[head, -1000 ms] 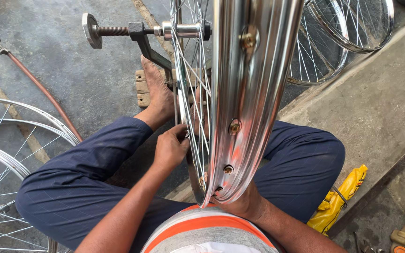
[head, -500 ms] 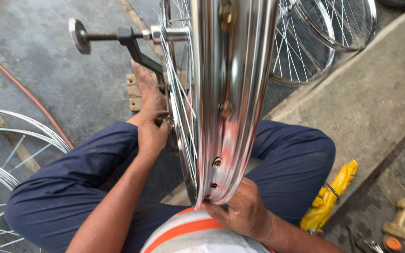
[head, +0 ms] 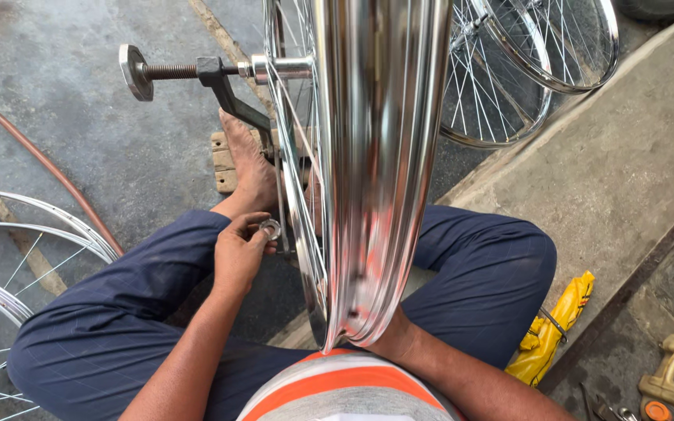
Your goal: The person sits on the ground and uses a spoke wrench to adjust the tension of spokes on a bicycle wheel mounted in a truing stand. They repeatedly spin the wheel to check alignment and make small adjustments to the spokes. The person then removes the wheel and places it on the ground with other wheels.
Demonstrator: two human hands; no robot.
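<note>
Two hands are working on a shiny chrome wheel rim (head: 380, 156) that's standing upright on its edge, right between the person's crossed legs in dark blue trousers (head: 111, 327). The left hand (head: 239, 253) is pinching a small round metal tool (head: 271, 229) between thumb and fingers, holding it right up against the spokes (head: 298, 156) on the left side of the wheel. The right hand (head: 390, 339) is mostly hiding behind the bottom of the rim, sitting against it at the lowest point, but I honestly can't tell whether it's gripping or just resting there. The wheel's hub is sitting on a threaded axle with a round end plate (head: 131, 72), carried by a dark metal stand (head: 232, 97), and a bare foot (head: 247, 164) is resting on a small block at the stand's base. More spoked wheels are lying around: a couple at the left edge (head: 17, 249) on the concrete floor, and another one (head: 532, 62) leaning at the top right beside a raised concrete slab (head: 626, 171). Something yellow, a bag or wrapper (head: 551, 331), is lying just beside the right knee.
</note>
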